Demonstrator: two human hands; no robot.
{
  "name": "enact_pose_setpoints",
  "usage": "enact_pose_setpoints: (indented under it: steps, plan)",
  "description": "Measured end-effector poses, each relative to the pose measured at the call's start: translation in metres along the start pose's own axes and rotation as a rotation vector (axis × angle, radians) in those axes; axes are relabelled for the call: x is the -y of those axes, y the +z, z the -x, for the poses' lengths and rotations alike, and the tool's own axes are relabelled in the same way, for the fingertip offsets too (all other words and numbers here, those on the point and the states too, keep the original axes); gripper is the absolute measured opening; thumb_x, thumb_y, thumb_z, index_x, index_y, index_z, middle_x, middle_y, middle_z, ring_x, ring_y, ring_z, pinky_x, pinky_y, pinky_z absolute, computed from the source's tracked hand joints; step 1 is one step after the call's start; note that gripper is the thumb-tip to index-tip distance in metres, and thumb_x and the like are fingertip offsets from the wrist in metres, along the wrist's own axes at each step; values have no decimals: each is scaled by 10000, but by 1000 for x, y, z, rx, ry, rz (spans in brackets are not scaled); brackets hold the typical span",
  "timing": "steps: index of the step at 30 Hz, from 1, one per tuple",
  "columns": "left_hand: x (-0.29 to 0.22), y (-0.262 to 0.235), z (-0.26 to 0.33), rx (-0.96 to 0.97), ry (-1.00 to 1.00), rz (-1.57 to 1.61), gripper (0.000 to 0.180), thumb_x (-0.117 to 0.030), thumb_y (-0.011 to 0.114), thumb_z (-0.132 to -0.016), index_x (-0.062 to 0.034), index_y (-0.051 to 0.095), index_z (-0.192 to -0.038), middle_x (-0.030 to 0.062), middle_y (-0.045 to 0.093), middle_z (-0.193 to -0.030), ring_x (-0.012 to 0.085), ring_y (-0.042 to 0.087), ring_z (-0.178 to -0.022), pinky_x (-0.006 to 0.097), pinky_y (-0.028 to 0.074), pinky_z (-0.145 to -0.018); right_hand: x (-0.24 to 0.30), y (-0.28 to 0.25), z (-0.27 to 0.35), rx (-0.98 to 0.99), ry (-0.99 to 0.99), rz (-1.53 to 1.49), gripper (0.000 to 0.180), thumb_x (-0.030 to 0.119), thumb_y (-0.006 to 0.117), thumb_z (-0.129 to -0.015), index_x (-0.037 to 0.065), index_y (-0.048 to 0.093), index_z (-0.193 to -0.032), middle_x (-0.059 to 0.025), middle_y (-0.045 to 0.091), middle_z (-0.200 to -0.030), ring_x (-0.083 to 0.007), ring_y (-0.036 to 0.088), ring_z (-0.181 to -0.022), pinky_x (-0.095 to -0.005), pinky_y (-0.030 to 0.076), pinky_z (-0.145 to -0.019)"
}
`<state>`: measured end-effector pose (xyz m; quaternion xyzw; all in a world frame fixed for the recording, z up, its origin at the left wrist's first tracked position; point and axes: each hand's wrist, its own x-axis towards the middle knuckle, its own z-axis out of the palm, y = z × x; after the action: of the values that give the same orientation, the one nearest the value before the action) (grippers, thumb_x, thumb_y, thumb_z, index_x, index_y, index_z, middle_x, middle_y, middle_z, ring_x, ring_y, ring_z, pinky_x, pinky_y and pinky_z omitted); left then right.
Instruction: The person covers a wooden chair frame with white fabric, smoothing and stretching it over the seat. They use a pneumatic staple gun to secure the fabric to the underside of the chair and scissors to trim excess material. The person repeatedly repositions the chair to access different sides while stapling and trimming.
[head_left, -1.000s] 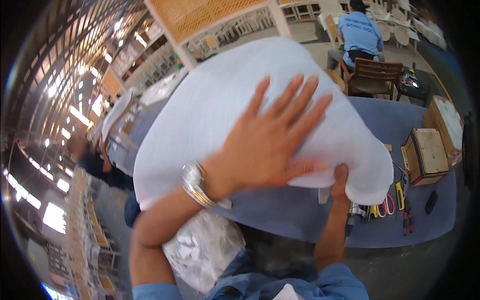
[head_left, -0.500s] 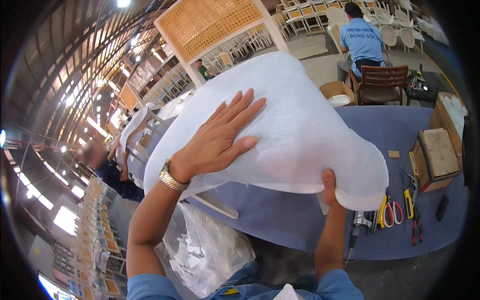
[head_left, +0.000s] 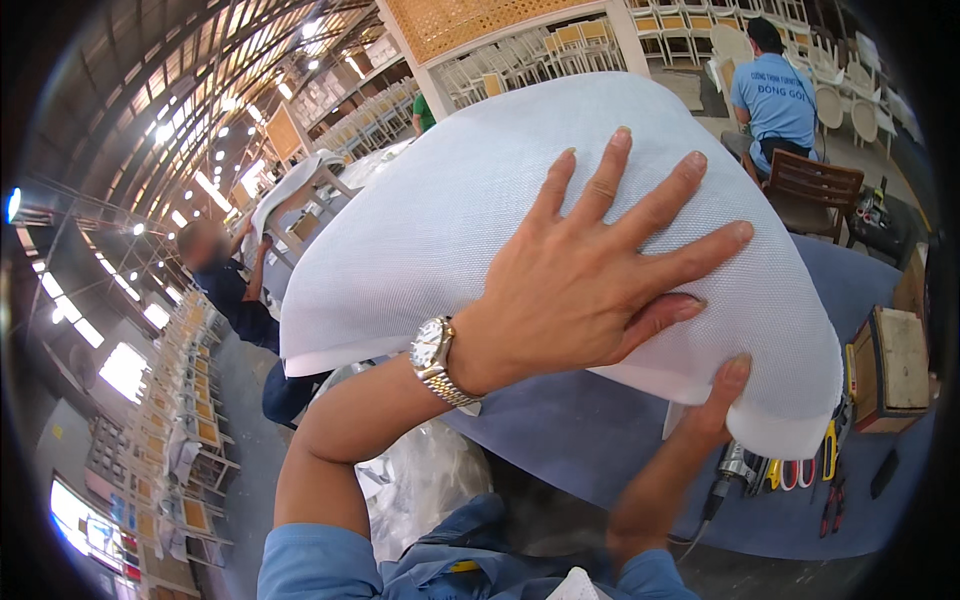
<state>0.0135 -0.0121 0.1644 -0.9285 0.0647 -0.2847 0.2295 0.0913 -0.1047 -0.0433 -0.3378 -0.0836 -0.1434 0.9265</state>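
A large curved piece of furniture covered in white woven fabric (head_left: 450, 220), probably an upholstered chair, fills the middle of the view. My left hand (head_left: 585, 275) lies flat on the cloth with fingers spread and a metal watch on the wrist. At the near right corner, my right hand (head_left: 715, 405) grips the edge. Its thumb presses on the top, while the fingers are hidden underneath. Part of a pale leg (head_left: 673, 418) shows below the cover beside my right hand.
The grey-blue table (head_left: 570, 450) carries a power tool (head_left: 738, 465), pliers (head_left: 832, 505) and a wooden box (head_left: 890, 370) at right. Clear plastic (head_left: 435, 480) lies below. A co-worker (head_left: 775, 95) sits at far right; another person (head_left: 235, 290) works at left.
My left hand has slid right across the cloth, closer to my right hand, and its fingers have spread wider. My right hand keeps hold of the corner. The view has shifted.
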Motion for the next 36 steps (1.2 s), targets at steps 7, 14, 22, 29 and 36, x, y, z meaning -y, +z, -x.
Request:
enact_pose_setpoints:
  steps: [7, 14, 22, 29, 36]
  plan:
    - [1, 1, 0, -48, -16, 15, 546, -574, 529, -962, -405, 487, -1480, 119, 418, -1577, 556, 412, -1366, 705, 395, -1037, -6, 40, 101, -18, 64, -449, 769, 494, 491, -1042, -29, 240, -1546, -247, 433, -1467, -314, 513, -1298, -457, 421, -1119]
    - [-4, 4, 2, -28, -48, -23, 621, -575, 582, -914, -396, 480, -1499, 154, 401, -1588, 552, 416, -1370, 662, 395, -1057, -6, 122, 76, -171, 45, -134, 807, 557, 425, -1056, -18, 188, -1570, -217, 418, -1485, -272, 505, -1299, -442, 438, -1096]
    - [-24, 10, 10, -118, -150, 53, 703, -524, 555, -944, -184, 438, -1548, 218, 346, -1608, 535, 377, -1412, 622, 339, -1118, -6, 124, 70, -274, 147, -146, 815, 559, 421, -1057, -4, 155, -1583, -213, 403, -1496, -269, 505, -1293, -434, 451, -1082]
    - [108, -12, -36, 473, -213, 646, 832, -666, 395, -988, -27, 407, -1521, 283, 267, -1614, 411, 284, -1493, 429, 295, -1211, -4, 119, 59, -374, 251, -160, 824, 561, 417, -1058, 8, 126, -1595, -208, 390, -1505, -266, 506, -1288, -427, 463, -1069]
    - [162, 27, -36, 675, -381, 533, 998, -778, 216, -968, 2, 231, -1591, 238, 190, -1657, 338, 115, -1563, 453, 108, -1264, -17, 129, 63, -411, 82, -308, 743, 482, 413, -1085, 22, 124, -1592, -210, 438, -1435, -242, 538, -1219, -384, 504, -993]
